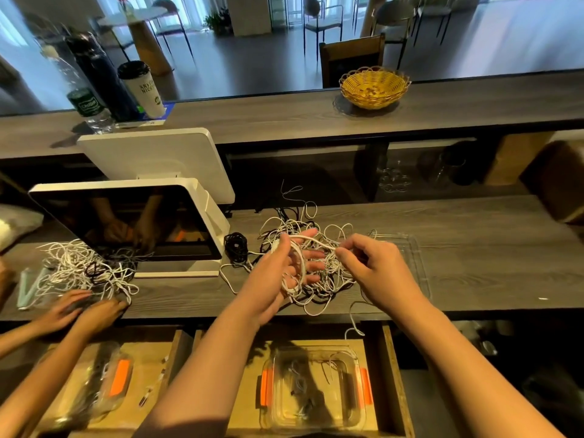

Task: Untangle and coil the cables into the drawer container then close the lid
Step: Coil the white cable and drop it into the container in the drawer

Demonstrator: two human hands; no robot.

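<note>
A tangled heap of white and dark cables (319, 279) lies on the grey wooden counter in front of me. My left hand (289, 263) is raised over it with fingers spread, and a white cable (298, 267) is looped round its palm and fingers. My right hand (376, 267) pinches the same white cable at its fingertips, just right of the left hand. Below the counter an open drawer holds a clear container (313, 390) with orange clips and a few cables inside. Its clear lid (414, 257) lies on the counter behind my right hand.
A white touchscreen terminal (132, 222) stands at left, a coiled black cable (236, 246) beside it. Another person's hands (85, 306) work a second cable heap (82, 270) above a second drawer container (94, 384). A yellow basket (374, 86), bottle and cup stand on the upper shelf.
</note>
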